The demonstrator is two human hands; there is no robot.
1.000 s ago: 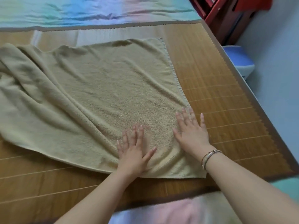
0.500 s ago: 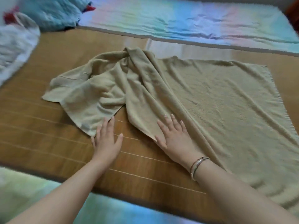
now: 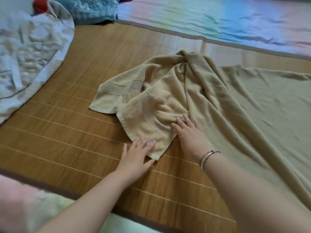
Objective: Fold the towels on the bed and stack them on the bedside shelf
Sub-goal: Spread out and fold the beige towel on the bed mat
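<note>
Bamboo mat (image 3: 70, 145), beige towel (image 3: 244, 106), pastel sheet (image 3: 218, 17), white quilt (image 3: 28, 52)

The beige towel (image 3: 244, 105) runs off the right edge, so its far end and full shape cannot be seen. Its left end is bunched over itself, hiding the layers beneath. The left hand (image 3: 136, 155) is blurred at the fingertips, where a pale smear hides how they meet the towel's corner. Both forearms are cut off by the bottom edge. The white quilt (image 3: 28, 52) is cut off at the left, the blue cloth (image 3: 94, 9) and a red thing (image 3: 39, 5) at the top. A soft pink blur (image 3: 15, 204) fills the bottom left corner; what it is cannot be told.
</note>
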